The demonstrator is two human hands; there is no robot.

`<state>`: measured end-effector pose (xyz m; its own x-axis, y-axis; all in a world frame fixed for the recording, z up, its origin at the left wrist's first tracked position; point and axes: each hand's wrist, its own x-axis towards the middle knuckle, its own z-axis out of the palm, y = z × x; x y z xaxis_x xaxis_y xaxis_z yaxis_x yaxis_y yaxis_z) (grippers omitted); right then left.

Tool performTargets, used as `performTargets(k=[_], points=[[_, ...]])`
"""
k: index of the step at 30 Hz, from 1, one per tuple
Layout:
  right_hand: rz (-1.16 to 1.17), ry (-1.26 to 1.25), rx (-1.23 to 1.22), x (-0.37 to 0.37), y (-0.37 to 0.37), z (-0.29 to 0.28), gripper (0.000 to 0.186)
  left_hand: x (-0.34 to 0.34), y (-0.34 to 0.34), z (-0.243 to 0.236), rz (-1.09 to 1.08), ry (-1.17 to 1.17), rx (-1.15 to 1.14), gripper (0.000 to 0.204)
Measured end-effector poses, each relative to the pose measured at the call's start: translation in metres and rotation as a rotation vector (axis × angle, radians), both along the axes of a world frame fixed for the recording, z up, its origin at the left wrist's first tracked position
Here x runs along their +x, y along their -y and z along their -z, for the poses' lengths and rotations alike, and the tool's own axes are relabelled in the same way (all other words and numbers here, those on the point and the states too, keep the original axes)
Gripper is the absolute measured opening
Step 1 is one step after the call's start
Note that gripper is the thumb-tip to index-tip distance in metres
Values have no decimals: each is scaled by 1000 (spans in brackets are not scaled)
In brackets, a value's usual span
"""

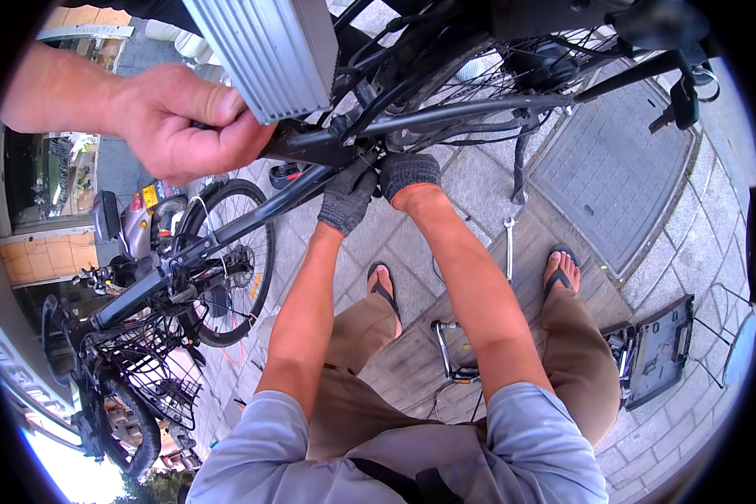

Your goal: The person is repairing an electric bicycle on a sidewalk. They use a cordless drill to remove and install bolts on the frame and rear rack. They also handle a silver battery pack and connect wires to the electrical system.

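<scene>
My left hand (349,199) and my right hand (409,175), in grey knit gloves, meet under the joint of a black bicycle frame (298,191). The right glove has an orange cuff, and its fingers are curled in against dark parts and cables. My left fingers are pressed together just beside it; what the two hands pinch is too small and hidden to name. Above them stands a silver ribbed metal box (269,63) on the frame. Another person's bare hand (197,126) reaches in from the upper left, its fingers curled at the box's lower edge.
A spoked wheel (466,71) and a kickstand (521,160) are beyond my hands. On the paving lie a wrench (510,244), a crank arm (445,353) and an opened grey tool case (659,357). A wire basket (164,378) hangs at left; keys (679,109) dangle at upper right.
</scene>
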<state>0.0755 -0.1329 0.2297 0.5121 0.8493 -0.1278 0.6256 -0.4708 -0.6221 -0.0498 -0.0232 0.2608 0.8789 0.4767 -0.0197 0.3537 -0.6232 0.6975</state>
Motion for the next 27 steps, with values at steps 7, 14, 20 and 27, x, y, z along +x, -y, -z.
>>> performTargets(k=[7,14,20,27], points=[[252,-22,123,-27,8,18,20,10,13,15,-103,32,209,29],[44,-530,486,-7,12,59,34,8,22,4,-263,0,-240,31],[152,-940,653,-23,13,66,36,4,18,-15,-221,-42,-308,34],[86,-345,309,-1,16,16,32,4,24,-19,-192,-88,-198,39]])
